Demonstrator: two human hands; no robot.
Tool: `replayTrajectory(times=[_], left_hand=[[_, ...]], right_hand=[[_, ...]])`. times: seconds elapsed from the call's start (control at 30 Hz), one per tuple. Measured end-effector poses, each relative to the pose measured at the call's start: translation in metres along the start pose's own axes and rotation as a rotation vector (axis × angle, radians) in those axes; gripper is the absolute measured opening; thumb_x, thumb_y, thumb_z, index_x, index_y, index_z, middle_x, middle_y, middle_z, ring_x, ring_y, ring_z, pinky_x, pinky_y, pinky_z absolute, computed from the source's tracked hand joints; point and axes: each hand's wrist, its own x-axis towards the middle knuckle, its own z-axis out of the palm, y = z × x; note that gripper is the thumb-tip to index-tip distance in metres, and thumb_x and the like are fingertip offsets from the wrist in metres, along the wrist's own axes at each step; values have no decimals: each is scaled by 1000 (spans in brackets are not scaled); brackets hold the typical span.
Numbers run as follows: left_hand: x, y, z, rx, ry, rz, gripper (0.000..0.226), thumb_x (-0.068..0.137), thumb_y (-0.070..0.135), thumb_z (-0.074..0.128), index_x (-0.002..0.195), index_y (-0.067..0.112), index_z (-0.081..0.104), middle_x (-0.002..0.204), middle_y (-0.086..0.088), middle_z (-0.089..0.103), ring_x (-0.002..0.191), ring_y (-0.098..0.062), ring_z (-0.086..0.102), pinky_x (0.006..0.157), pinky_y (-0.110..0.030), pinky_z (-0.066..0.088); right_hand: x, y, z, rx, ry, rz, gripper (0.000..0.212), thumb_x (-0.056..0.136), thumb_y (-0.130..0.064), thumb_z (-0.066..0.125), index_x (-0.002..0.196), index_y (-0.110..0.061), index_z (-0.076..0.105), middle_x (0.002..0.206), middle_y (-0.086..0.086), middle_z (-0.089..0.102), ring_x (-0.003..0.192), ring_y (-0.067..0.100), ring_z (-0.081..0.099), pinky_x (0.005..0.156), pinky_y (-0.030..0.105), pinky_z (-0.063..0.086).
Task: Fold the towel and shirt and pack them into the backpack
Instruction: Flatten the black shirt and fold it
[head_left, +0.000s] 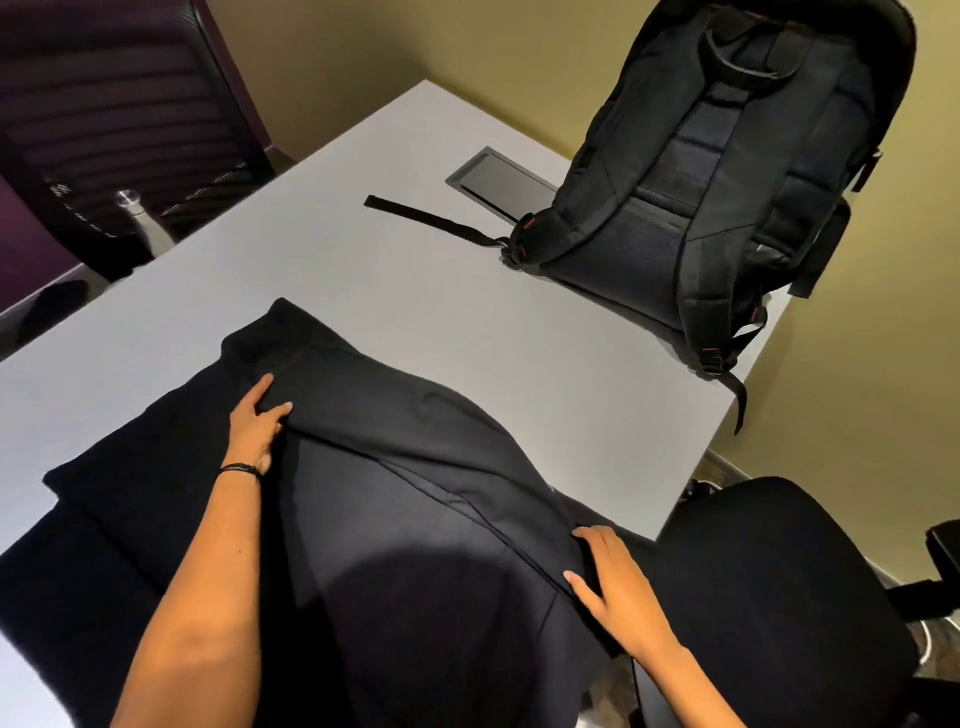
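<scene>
A black shirt (395, 467) lies spread on the near part of the grey table (363, 270), its right side lifted and folding over toward the left. My left hand (257, 428) grips the folded edge near the top, thumb over the cloth. My right hand (605, 582) pinches the same edge lower down, near the table's right side. A black backpack (727, 171) stands upright at the far right corner of the table, straps facing me, one strap (431, 221) trailing left over the tabletop. I cannot make out a towel apart from the dark cloth.
A black office chair (769, 587) stands at the right of the table. A dark purple chair (114, 104) and a steel bottle (143, 221) are at the far left. A black cable hatch (498, 182) is set in the tabletop beside the backpack.
</scene>
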Motion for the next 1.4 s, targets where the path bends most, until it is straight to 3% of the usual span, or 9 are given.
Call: replayTrajectory(times=[0.1, 0.27, 0.5, 0.6, 0.73, 0.9, 1.07, 1.23, 1.4], left_hand=[[5, 8, -2, -25, -21, 61, 58, 88, -9, 53, 139, 18, 43, 124, -6, 55, 104, -17, 58, 92, -24, 49], [20, 26, -11, 102, -10, 148, 58, 88, -8, 54, 139, 19, 44, 87, 7, 55, 81, -4, 53, 103, -30, 41], [26, 15, -13, 251, -7, 158, 59, 87, -13, 52, 141, 9, 40, 144, -11, 40, 129, -24, 43, 110, -32, 32], [22, 6, -7, 412, -5, 130, 59, 88, -9, 53, 142, 6, 36, 153, -14, 23, 140, -27, 25, 115, -31, 20], [0, -2, 23, 851, 117, 329, 64, 87, 16, 62, 144, 13, 33, 155, -23, 2, 142, -43, 0, 115, -47, 6], [-61, -33, 95, 1113, -292, 756, 76, 83, 64, 29, 147, 23, 25, 157, -15, 2, 144, -35, -4, 112, -56, 2], [-77, -57, 118, 1250, -425, 653, 88, 77, 77, 23, 150, 28, 8, 157, -7, -13, 143, -29, -16, 112, -55, -9], [-79, -60, 120, 1263, -458, 574, 80, 89, 60, 42, 150, 26, 2, 156, -6, -17, 143, -31, -18, 111, -57, -9], [-69, -54, 122, 1344, -484, 521, 86, 87, 65, 39, 149, 26, -6, 156, -3, -20, 142, -31, -21, 109, -59, -11]], right_hand=[[-5, 3, -3, 149, -99, 12, 46, 94, -25, 51, 122, -55, 29, 103, -18, 50, 91, 2, 55, 75, 9, 39], [-5, 20, -20, 423, -11, 91, 46, 83, -6, 66, 97, -47, 48, 68, -6, 44, 58, 3, 40, 60, 12, 37], [4, 21, -27, 416, -251, 78, 45, 81, -5, 67, 91, -45, 48, 64, -9, 39, 58, 3, 35, 64, 13, 37], [8, 16, -20, 345, -318, 89, 37, 82, -17, 70, 93, -45, 47, 67, -6, 43, 59, 4, 40, 66, 19, 41], [14, -4, -22, 124, -70, 5, 32, 88, -48, 56, 116, -37, 45, 101, -21, 53, 90, -3, 52, 75, 11, 41], [36, -24, -15, -131, 9, -309, 55, 95, -45, 42, 144, -24, 31, 145, 0, 35, 130, 13, 34, 108, 27, 32], [47, -19, -1, -264, -140, -428, 66, 95, -44, 44, 150, -27, 11, 158, 9, 4, 145, 21, 4, 115, 29, 13], [41, -9, 10, -222, -138, -406, 71, 93, -20, 52, 150, -26, 9, 158, 5, -6, 142, 14, 2, 100, 20, 32], [28, 14, 23, -357, -234, -304, 62, 96, -41, 22, 143, -32, -19, 154, 3, -14, 141, 24, -12, 118, 46, 12]])
